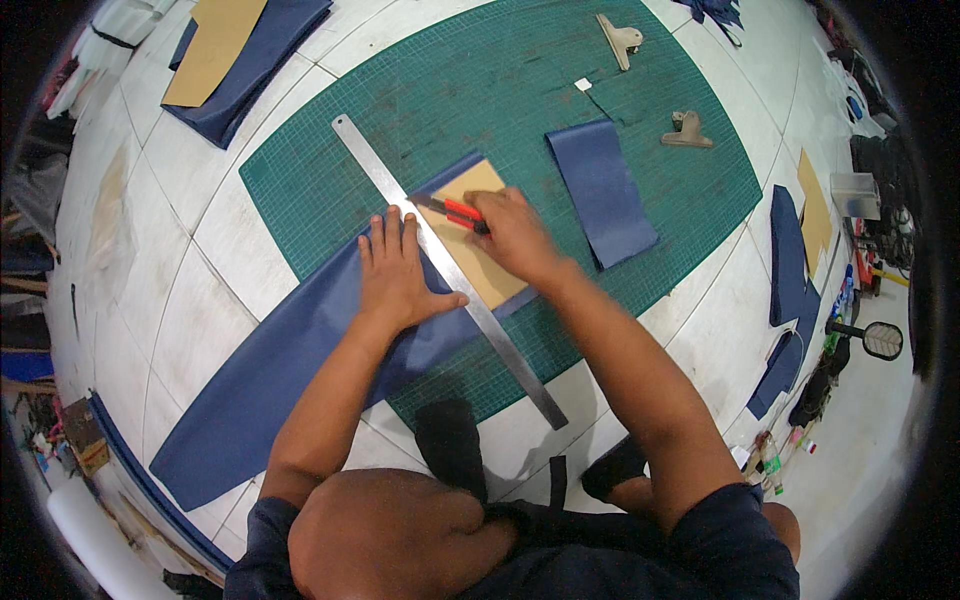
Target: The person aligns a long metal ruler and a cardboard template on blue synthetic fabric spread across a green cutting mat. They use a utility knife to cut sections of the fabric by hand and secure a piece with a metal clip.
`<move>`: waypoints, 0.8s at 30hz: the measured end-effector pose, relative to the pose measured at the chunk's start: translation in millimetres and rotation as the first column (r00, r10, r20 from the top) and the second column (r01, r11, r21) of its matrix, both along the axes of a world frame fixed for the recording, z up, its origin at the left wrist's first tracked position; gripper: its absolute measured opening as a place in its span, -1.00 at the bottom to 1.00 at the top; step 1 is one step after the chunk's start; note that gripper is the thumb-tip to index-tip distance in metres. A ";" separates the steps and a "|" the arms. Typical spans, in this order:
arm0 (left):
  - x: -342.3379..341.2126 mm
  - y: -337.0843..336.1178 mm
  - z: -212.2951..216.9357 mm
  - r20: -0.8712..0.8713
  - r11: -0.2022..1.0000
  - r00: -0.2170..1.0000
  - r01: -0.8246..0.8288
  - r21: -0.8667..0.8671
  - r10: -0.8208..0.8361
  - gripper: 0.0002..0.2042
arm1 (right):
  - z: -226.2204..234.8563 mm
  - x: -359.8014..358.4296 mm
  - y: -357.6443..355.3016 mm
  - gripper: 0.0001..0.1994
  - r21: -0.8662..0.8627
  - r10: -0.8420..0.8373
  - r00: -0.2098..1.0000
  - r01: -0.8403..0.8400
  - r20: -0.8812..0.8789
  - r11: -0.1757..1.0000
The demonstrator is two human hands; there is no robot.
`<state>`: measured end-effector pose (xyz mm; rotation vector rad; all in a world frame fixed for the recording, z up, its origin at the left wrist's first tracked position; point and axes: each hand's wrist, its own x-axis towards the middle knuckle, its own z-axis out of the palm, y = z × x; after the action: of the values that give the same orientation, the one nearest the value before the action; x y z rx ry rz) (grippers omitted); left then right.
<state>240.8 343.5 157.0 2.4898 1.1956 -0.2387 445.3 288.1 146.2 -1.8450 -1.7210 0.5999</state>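
Note:
A long metal ruler [497, 337] lies slantwise over a strip of dark blue fabric [290, 345] and along the left side of a tan card template [492, 272]. My left hand [393, 270] presses flat on the ruler and the fabric, its fingers spread. My right hand [515, 232] grips a red and black utility knife [462, 213]; its front end is at the ruler's edge, near the template's far left corner. The hand is slightly blurred. Beneath all this is a green cutting mat [330, 210].
A separate blue fabric piece [603, 195] lies on the mat's right part. Two bulldog clips, one upper [622, 42] and one lower [686, 131], rest near its far right. Folded blue fabric under a tan template [215, 50] sits far left on white tiles. More blue pieces [787, 260] lie at right.

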 end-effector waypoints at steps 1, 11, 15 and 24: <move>0.0 -0.3 0.2 0.007 1.000 1.000 -0.004 0.000 0.004 0.33 | 2.4 2.6 4.6 -0.64 0.011 -0.018 0.999 0.018 0.030 1.000; -1.4 -1.0 -4.2 0.092 0.999 0.995 -0.042 -0.013 0.043 0.35 | 26.4 -45.8 -10.7 -0.60 -0.306 -0.255 0.966 0.252 0.028 0.918; -3.3 0.4 -6.7 0.048 1.000 0.999 -0.011 0.025 0.009 0.33 | 22.2 -66.0 -11.0 -0.73 -0.412 -0.199 0.979 0.194 0.031 0.890; -5.0 0.3 -12.4 0.077 0.999 0.997 -0.011 0.050 0.007 0.31 | 15.1 -79.3 -0.5 -0.76 -0.380 -0.117 0.982 0.165 0.147 0.910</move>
<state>235.8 343.8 144.6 2.5123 1.1950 -0.1100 366.0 287.6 161.3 -2.3040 -1.6084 0.8349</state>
